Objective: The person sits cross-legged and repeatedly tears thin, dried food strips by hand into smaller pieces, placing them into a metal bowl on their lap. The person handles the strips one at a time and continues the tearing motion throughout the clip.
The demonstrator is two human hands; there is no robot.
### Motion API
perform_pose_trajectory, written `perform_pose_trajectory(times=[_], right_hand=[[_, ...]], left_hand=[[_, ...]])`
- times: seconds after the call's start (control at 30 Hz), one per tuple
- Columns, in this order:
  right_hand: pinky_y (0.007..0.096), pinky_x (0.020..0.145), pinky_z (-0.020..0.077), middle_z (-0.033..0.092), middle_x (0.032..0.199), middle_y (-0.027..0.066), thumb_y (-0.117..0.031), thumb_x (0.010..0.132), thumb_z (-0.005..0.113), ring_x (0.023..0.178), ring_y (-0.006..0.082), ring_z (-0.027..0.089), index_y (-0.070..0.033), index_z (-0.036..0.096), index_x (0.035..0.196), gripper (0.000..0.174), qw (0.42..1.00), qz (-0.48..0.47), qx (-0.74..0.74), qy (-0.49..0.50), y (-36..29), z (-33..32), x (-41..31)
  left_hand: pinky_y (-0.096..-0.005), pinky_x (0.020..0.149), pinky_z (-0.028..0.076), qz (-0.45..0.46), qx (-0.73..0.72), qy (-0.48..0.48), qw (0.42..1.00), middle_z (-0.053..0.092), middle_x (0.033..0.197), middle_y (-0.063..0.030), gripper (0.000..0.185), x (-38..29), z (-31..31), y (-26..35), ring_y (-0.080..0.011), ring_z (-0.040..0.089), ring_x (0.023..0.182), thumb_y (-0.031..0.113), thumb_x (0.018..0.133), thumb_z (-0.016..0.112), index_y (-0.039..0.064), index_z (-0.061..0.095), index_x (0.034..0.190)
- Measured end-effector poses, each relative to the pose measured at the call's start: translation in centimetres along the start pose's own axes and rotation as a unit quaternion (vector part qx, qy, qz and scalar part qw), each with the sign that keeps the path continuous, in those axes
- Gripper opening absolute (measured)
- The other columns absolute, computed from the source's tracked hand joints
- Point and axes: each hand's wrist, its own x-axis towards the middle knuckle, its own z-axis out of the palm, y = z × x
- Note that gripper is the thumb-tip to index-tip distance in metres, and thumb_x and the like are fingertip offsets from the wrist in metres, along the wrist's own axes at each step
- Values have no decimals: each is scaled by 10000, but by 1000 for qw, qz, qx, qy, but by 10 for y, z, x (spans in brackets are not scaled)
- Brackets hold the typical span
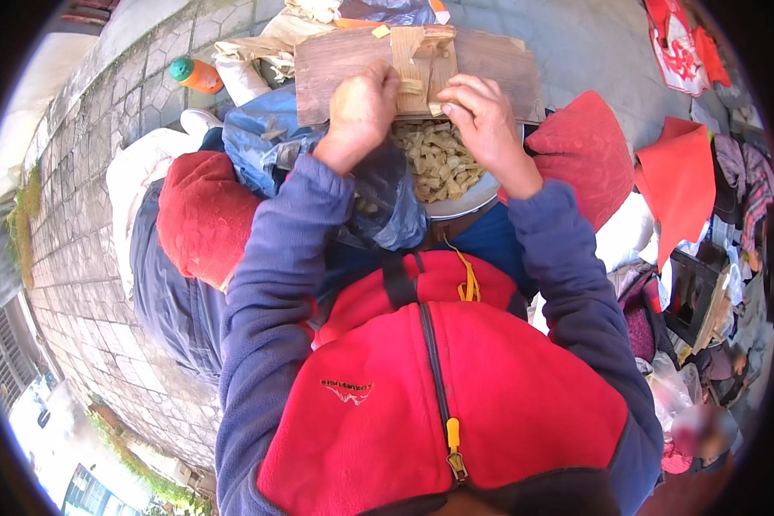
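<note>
A wooden board (496,61) lies across in front of me, with a paler wooden block (435,45) standing on its middle strip. My left hand (361,106) is curled at the left of that strip; whether its fingers hold anything is hidden. Beside its fingertips lies a small pale strip (411,86). Between thumb and fingers, my right hand (487,116) pinches a small pale piece (435,108) at the board's near edge. Below the board, many chopped pale pieces (442,161) fill a light-coloured basin (471,201). A blue plastic bag (393,219) rests at the basin's left side.
Red cloth covers both knees (200,213). An orange bottle with a green cap (197,74) stands on the paving at left. Beyond the board are cloth sacks (264,45). Clothes, bags and a dark box (693,293) crowd the right side.
</note>
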Motion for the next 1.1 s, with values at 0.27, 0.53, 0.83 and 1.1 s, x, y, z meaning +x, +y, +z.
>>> perform_pose_trajectory(times=[0.27, 0.53, 0.83, 1.1], right_hand=[[365, 567, 467, 608, 644, 82, -170, 879, 709, 571, 250, 578, -55, 682, 860, 120, 997, -52, 2, 48, -43, -15, 22], [310, 554, 474, 638, 693, 97, -193, 964, 606, 588, 196, 619, -23, 690, 884, 206, 860, 150, 344, -344, -90, -44, -24], [231, 673, 506, 710, 922, 49, -109, 995, 558, 772, 79, 630, 4, 675, 1176, 244, 912, 187, 365, -7, -122, -88, -10], [319, 641, 537, 709, 866, 123, -184, 967, 601, 740, 241, 702, -102, 687, 1165, 231, 977, 145, 155, -12, -80, -16, -30]], left_hand=[[-236, 444, 402, -193, -561, -311, 742, 592, 657, -61, 381, -76, -11, 56, -115, 491, 463, 364, 1055, 416, 17, 555, 1131], [-258, 584, 397, 47, -137, -120, 982, 548, 699, -25, 322, -78, -59, 35, -88, 469, 643, 250, 1039, 520, -22, 668, 951], [-311, 812, 490, 130, -379, -159, 902, 615, 959, -143, 297, -110, -51, 118, -183, 594, 888, 153, 999, 557, -38, 539, 1226], [-177, 464, 286, -159, -532, -164, 815, 514, 681, 50, 135, -107, -9, 65, -15, 381, 519, 156, 979, 605, 46, 614, 1057]])
